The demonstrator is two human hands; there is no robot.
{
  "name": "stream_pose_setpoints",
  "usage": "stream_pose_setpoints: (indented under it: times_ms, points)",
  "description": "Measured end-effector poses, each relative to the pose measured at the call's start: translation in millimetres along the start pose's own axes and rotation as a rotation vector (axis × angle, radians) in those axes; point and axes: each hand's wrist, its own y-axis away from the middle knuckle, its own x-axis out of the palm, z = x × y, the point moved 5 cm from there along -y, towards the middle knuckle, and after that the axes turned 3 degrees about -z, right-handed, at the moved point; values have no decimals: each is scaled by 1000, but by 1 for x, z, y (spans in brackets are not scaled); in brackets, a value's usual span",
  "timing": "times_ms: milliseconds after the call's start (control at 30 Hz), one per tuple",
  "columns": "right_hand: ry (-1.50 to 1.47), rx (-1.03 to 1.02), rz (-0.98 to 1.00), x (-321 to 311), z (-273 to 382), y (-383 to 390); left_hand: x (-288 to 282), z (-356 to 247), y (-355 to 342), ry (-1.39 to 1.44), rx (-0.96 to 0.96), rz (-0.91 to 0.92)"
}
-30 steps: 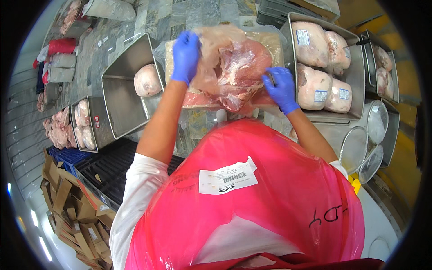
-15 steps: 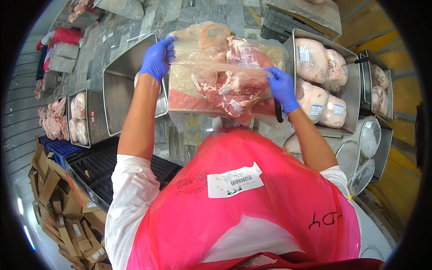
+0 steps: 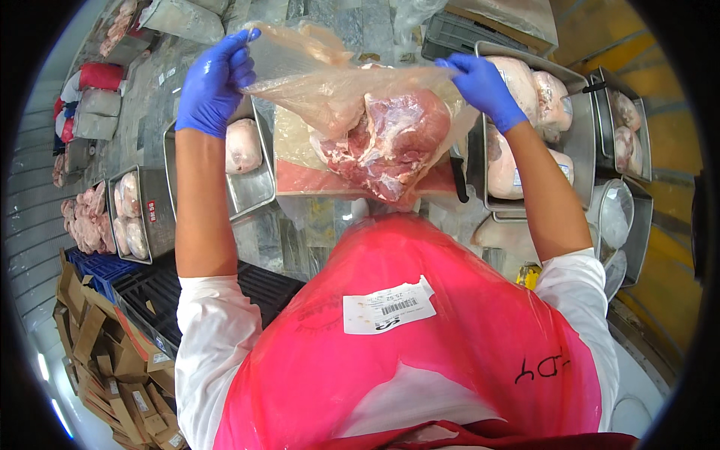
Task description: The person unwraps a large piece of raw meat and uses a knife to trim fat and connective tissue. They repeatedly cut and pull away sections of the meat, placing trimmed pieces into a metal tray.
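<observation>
Head view: left hand (image 3: 214, 86) and right hand (image 3: 487, 90) had grip clamped on plastic film (image 3: 322, 84), stretched between them, partly over raw meat (image 3: 405, 139); meat lay on board (image 3: 309, 178), black handle (image 3: 458, 180) near its right side.

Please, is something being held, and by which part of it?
A thin, translucent plastic film: the blue-gloved left hand holds its left end, the blue-gloved right hand its upper edge near the right end.
</observation>
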Motion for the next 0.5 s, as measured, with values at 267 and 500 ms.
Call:
stream_pose_setpoints:
  times_ms: [267,500]
  points:
    - [-320,248,-10,33,-114,129,2,-23,-26,48,-3,-38]
    - [-193,149,108,26,-5,98,39,-34,32,-190,109,17]
